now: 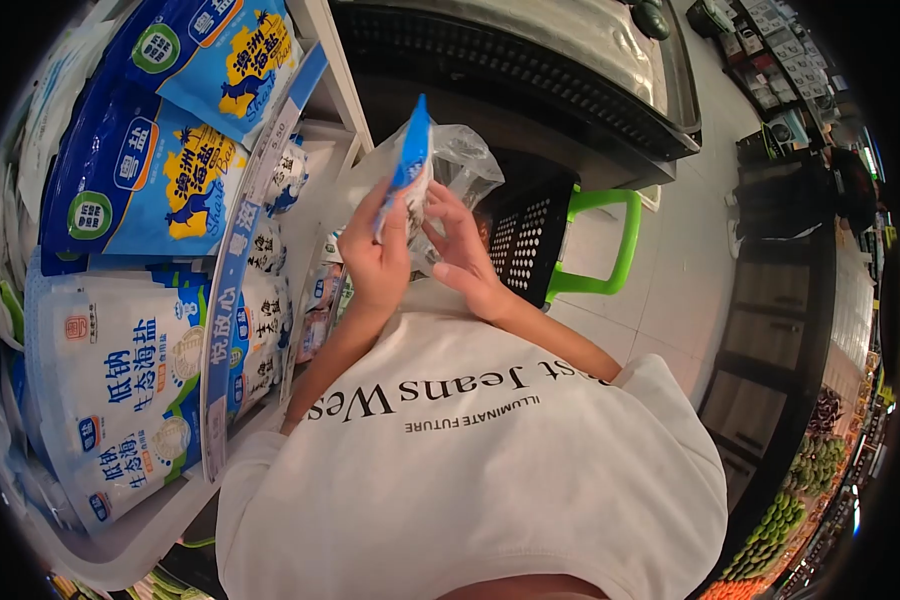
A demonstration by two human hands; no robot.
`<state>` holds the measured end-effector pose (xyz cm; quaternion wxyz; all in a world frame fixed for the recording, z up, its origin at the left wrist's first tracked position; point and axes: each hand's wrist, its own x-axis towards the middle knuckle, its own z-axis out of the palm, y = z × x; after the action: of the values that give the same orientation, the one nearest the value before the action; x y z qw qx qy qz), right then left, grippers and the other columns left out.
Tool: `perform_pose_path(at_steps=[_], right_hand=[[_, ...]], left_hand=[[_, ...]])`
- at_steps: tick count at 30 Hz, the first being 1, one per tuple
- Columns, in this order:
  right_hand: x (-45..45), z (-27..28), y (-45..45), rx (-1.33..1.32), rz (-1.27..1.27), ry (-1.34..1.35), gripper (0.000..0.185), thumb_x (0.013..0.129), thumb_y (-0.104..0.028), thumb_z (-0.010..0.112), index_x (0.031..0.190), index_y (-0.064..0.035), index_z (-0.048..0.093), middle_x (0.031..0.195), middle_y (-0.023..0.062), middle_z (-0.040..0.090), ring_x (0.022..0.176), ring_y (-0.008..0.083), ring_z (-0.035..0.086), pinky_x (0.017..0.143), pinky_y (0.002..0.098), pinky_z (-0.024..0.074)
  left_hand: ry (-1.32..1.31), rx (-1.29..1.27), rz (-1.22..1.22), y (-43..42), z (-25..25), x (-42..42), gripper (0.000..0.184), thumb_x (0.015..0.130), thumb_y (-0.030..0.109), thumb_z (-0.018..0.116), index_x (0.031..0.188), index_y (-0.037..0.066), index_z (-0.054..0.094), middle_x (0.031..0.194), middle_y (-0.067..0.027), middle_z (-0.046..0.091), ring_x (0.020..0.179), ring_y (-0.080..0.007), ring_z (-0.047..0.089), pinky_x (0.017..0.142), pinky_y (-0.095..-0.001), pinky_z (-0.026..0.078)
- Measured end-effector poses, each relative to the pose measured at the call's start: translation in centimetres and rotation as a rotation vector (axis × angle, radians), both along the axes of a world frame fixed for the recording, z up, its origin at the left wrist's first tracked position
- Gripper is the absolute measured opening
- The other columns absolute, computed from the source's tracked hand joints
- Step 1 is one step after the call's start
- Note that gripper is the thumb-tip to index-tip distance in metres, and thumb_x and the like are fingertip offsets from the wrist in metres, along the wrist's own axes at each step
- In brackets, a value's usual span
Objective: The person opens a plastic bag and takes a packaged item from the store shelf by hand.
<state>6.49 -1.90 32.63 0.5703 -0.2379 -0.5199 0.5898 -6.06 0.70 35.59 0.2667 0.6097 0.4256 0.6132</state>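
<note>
My left hand (378,255) is closed around a small blue-and-white packet (413,155), which stands upright with its narrow edge toward me. The packet resembles the salt bags on the shelf, but its print is too small to read. At the packet's right side is my right hand (462,250), its thumb and fingers apart and its fingertips at or near the packet's face. Behind both hands hangs a clear plastic bag (470,160); what holds it up is hidden. Just right of the hands is a black shopping basket (523,235) with a bright green handle (630,240).
Shelves on the left hold blue salt bags (185,190) and white salt bags (120,390) behind a blue price strip (235,260). A dark display case (530,110) stands ahead. Tiled floor (610,320) lies to the right, before dark cabinets (760,350) and produce (780,520).
</note>
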Motion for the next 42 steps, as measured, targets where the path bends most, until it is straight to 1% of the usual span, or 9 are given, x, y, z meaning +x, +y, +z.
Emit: perform_pose_path(at_steps=[2, 8, 13, 16, 22, 25, 31, 34, 42], right_hand=[[0.6, -1.0, 0.6, 0.034, 0.01, -0.013, 0.056, 0.072, -0.005, 0.055, 0.124, -0.0082, 0.034, 0.139, 0.0133, 0.023, 0.132, 0.0244, 0.018, 0.108, 0.0412, 0.0127], [3.5, -0.7, 0.9, 0.256, -0.073, -0.849, 0.053, 0.064, -0.009, 0.058, 0.115, -0.0068, 0.047, 0.124, 0.0161, 0.044, 0.117, 0.0311, 0.04, 0.1, 0.0421, 0.027], [4.0, 0.0, 0.9, 0.39, 0.014, -1.258, 0.023, 0.066, -0.01, 0.059, 0.089, -0.0054, 0.06, 0.082, 0.0093, 0.061, 0.078, 0.027, 0.058, 0.087, 0.0406, 0.0388], [2.8, 0.6, 1.0, 0.539, -0.071, -0.958, 0.008, 0.067, -0.009, 0.057, 0.074, -0.0054, 0.06, 0.062, 0.0064, 0.057, 0.059, 0.0266, 0.056, 0.072, 0.039, 0.0453], [1.1, 2.0, 0.2, 0.432, 0.106, -1.1, 0.006, 0.067, -0.011, 0.056, 0.065, -0.0063, 0.058, 0.064, 0.0063, 0.056, 0.058, 0.027, 0.056, 0.052, 0.0391, 0.0439], [1.0, 2.4, 0.2, 0.378, 0.263, -1.133, 0.006, 0.067, -0.011, 0.056, 0.066, -0.0058, 0.06, 0.064, 0.0065, 0.054, 0.059, 0.0281, 0.053, 0.058, 0.037, 0.0442], [-0.4, 1.0, 1.2, 0.731, 0.222, -0.878, 0.011, 0.067, -0.012, 0.054, 0.064, -0.0044, 0.061, 0.059, 0.0112, 0.054, 0.057, 0.0304, 0.054, 0.054, 0.0397, 0.0431], [0.0, 2.6, 1.0, 0.497, 0.458, -0.838, 0.011, 0.068, -0.01, 0.052, 0.067, -0.0024, 0.06, 0.057, 0.0127, 0.051, 0.053, 0.0301, 0.051, 0.052, 0.0377, 0.0416], [2.0, 6.1, 1.8, 0.207, 0.445, -0.743, 0.008, 0.069, -0.002, 0.048, 0.072, 0.0028, 0.053, 0.061, 0.0127, 0.053, 0.055, 0.0265, 0.051, 0.054, 0.0337, 0.0404]], left_hand=[[-0.132, -0.048, 0.036, 0.3, -0.2, -0.9, 0.023, 0.087, 0.008, 0.053, 0.106, -0.004, 0.057, 0.095, -0.0102, 0.063, 0.075, -0.0129, 0.058, 0.067, -0.0251, 0.045], [-0.317, -0.097, 0.085, 0.7, -0.1, -2.0, 0.014, 0.086, 0.002, 0.054, 0.098, -0.004, 0.057, 0.096, -0.0084, 0.061, 0.081, -0.0097, 0.056, 0.069, -0.0233, 0.046], [-0.309, -0.16, 0.053, 0.9, -0.7, -2.2, 0.017, 0.085, 0.008, 0.058, 0.099, -0.003, 0.058, 0.09, -0.0029, 0.061, 0.075, -0.0065, 0.052, 0.065, -0.0217, 0.041], [-0.347, -0.245, -0.028, 0.9, -1.8, -1.9, 0.016, 0.084, 0.008, 0.059, 0.098, -0.002, 0.058, 0.087, -0.002, 0.061, 0.074, -0.0053, 0.052, 0.064, -0.021, 0.041], [-0.435, -0.315, -0.181, -0.1, -1.8, -0.7, 0.024, 0.074, -0.004, 0.063, 0.097, -0.001, 0.056, 0.091, -0.0079, 0.061, 0.081, -0.0117, 0.058, 0.072, -0.0252, 0.045], [-0.543, -0.34, -0.179, 0.2, -2.4, -0.4, 0.025, 0.072, -0.005, 0.062, 0.095, -0.001, 0.055, 0.091, -0.0084, 0.061, 0.08, -0.0137, 0.058, 0.072, -0.0274, 0.046], [-0.856, -0.454, -0.092, 2.2, -1.4, -0.9, 0.035, 0.068, -0.009, 0.058, 0.101, 0.001, 0.052, 0.094, -0.0095, 0.06, 0.084, -0.0207, 0.06, 0.078, -0.0326, 0.047], [-0.944, -0.442, -0.079, 2.2, -0.4, -0.9, 0.035, 0.067, -0.009, 0.057, 0.101, 0.001, 0.053, 0.096, -0.0102, 0.059, 0.087, -0.0213, 0.06, 0.08, -0.0323, 0.046], [-0.482, -0.272, -0.271, 1.6, -3.0, -0.8, 0.021, 0.064, -0.01, 0.055, 0.077, 0.003, 0.046, 0.083, -0.0063, 0.055, 0.077, -0.0121, 0.053, 0.071, -0.0222, 0.042]])
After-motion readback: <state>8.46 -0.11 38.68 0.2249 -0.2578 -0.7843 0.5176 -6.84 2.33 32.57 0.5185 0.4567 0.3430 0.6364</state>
